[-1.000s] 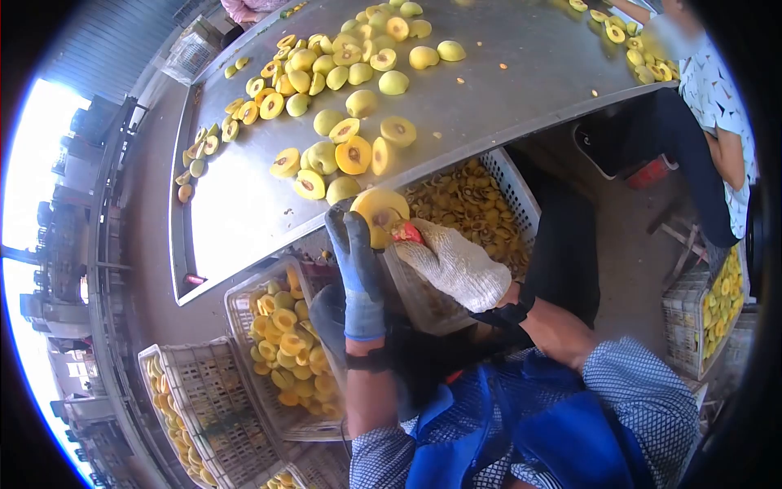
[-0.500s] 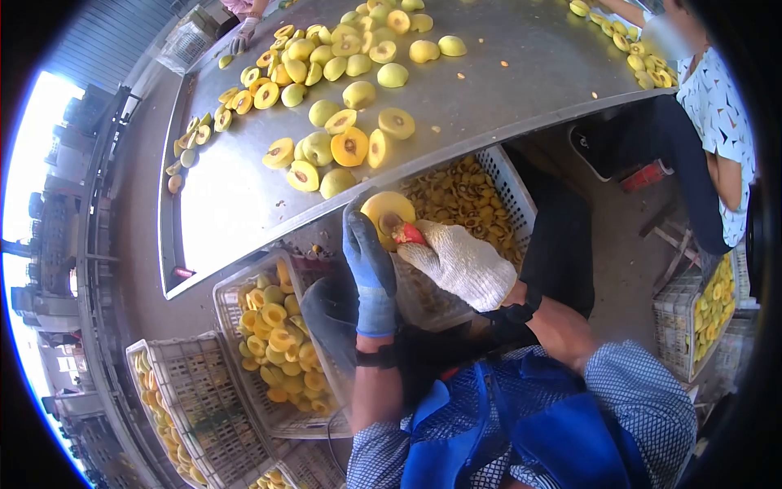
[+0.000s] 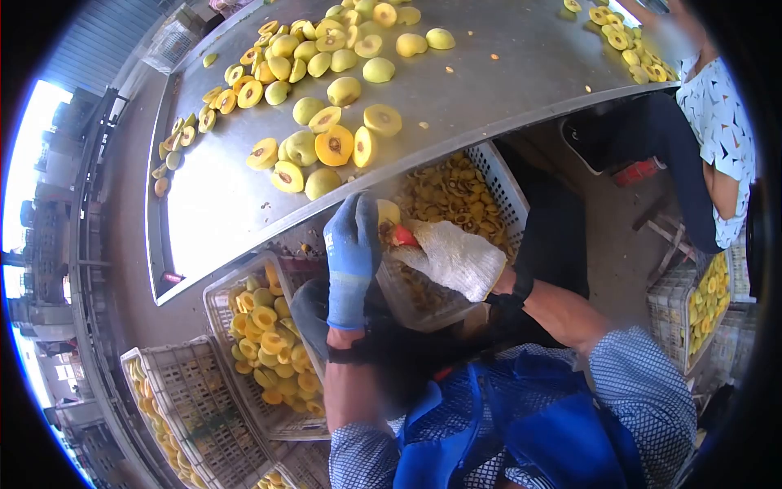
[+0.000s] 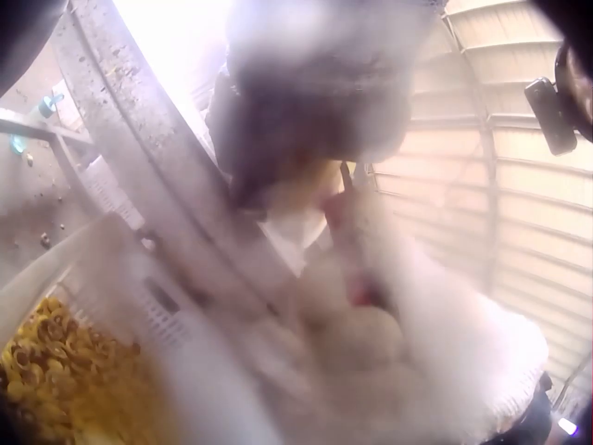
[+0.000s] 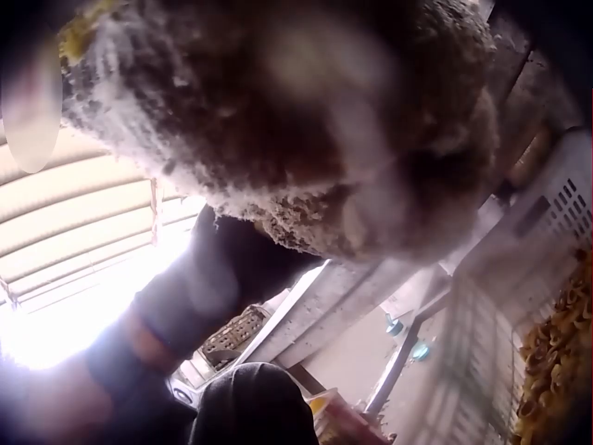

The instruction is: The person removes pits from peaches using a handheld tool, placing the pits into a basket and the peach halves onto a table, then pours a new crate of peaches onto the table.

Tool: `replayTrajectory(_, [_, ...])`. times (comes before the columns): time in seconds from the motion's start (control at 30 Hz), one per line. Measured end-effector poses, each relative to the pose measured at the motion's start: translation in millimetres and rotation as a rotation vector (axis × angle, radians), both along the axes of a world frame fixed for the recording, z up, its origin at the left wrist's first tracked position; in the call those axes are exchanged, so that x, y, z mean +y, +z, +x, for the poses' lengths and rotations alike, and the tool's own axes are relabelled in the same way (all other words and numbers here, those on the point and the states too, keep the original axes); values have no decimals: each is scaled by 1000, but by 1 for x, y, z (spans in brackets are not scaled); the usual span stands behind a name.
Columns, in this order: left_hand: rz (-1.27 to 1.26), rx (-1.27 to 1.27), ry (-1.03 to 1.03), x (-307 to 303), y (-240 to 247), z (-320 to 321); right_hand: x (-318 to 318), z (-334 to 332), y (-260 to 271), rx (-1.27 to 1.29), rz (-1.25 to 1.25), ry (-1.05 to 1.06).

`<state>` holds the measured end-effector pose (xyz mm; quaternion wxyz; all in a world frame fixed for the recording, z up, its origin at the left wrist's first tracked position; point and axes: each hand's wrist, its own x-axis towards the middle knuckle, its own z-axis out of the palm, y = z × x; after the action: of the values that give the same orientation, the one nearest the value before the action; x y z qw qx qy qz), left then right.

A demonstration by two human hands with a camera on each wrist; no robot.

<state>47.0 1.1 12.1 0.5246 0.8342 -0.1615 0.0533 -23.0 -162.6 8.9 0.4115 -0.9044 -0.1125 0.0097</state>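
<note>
My left fingers (image 3: pixel 362 213) cup a yellow fruit half (image 3: pixel 388 213), partly hidden, just beside the red tool (image 3: pixel 404 236) my right fingers (image 3: pixel 427 242) grip.

In front of the near edge of the metal table (image 3: pixel 472 98), the blue-gloved left hand (image 3: pixel 353 257) points upward, fingers bent in a grip. Just beside it, the white-gloved right hand (image 3: pixel 460 259) is clenched too. The left forearm (image 3: pixel 350 395) stands nearly straight; the right forearm (image 3: pixel 562 322) slants inward.
</note>
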Motion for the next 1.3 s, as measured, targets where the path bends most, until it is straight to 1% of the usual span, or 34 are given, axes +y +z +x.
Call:
replayTrajectory(0.03, [96, -10, -54, 3, 5, 1, -2, -2, 0, 77, 3, 6])
replayTrajectory(0.07, [246, 7, -90, 3, 8, 3, -3, -2, 3, 148, 8, 8])
replayTrajectory(0.1, [365, 57, -178, 4, 16, 8, -3, -2, 5, 221, 14, 11])
replayTrajectory(0.17, [600, 162, -347, 6, 34, 16, 3, -8, -7, 312, 91, -1])
replayTrajectory(0.2, [523, 286, -380, 10, 37, 20, 6, -10, -10, 350, 131, -10])
replayTrajectory(0.3, [-75, 184, -202, 23, -1, 10, 6, -10, -2, 289, 381, -64])
replayTrajectory(0.33, [-230, 72, -234, 17, -2, 1, 7, -9, -7, 263, 513, -51])
replayTrajectory(0.37, [-382, 66, -155, 3, -4, -12, 8, -9, -16, 240, 645, -37])
replayTrajectory(0.43, [-415, -39, -33, -13, -17, -20, 8, -14, -16, 202, 763, 20])
replayTrajectory(0.47, [-481, 31, 96, -21, -17, -23, 6, -19, -10, 180, 754, 57])
replayTrajectory(0.53, [-458, 99, 68, -14, -26, -23, 0, -23, -5, 383, 861, 111])
replayTrajectory(0.57, [-446, 134, 50, -10, -28, -21, -6, -23, -6, 615, 970, 133])
replayTrajectory(0.6, [-437, 187, -56, -10, -14, -17, -9, -26, -7, 856, 1075, 152])
replayTrajectory(0.7, [-236, 289, -242, -8, 7, -12, -3, -34, 12, 717, 955, 85])
replayTrajectory(0.73, [-224, 290, -235, -11, 10, -12, -5, -33, 18, 1002, 1191, 96])
replayTrajectory(0.83, [-228, 182, -223, -13, 10, -15, 6, -38, 12, 1042, 1379, 50])
replayTrajectory(0.87, [-251, 188, -193, -14, 9, -17, 7, -37, 11, 1018, 1342, 61])
replayTrajectory(0.93, [-254, 196, -198, -13, 4, -15, 5, -34, 8, 967, 1260, 84])
replayTrajectory(0.97, [-257, 200, -201, -12, 0, -12, 4, -34, 6, 1018, 1302, 85])
replayTrajectory(1.03, [-274, 291, -331, -7, -9, 1, 4, -36, 1, 1126, 1383, 80])
replayTrajectory(1.07, [-284, 335, -392, -6, -13, 4, 5, -37, 2, 1120, 1389, 47])
replayTrajectory(1.13, [-267, 301, -363, -7, -13, 4, 9, -34, 8, 1089, 1411, -10])
replayTrajectory(1.17, [-256, 286, -352, -9, -14, 4, 11, -32, 7, 1092, 1423, -3])
replayTrajectory(1.3, [-491, 256, -142, -18, -28, -8, 7, -28, 4, 1123, 1435, 9])
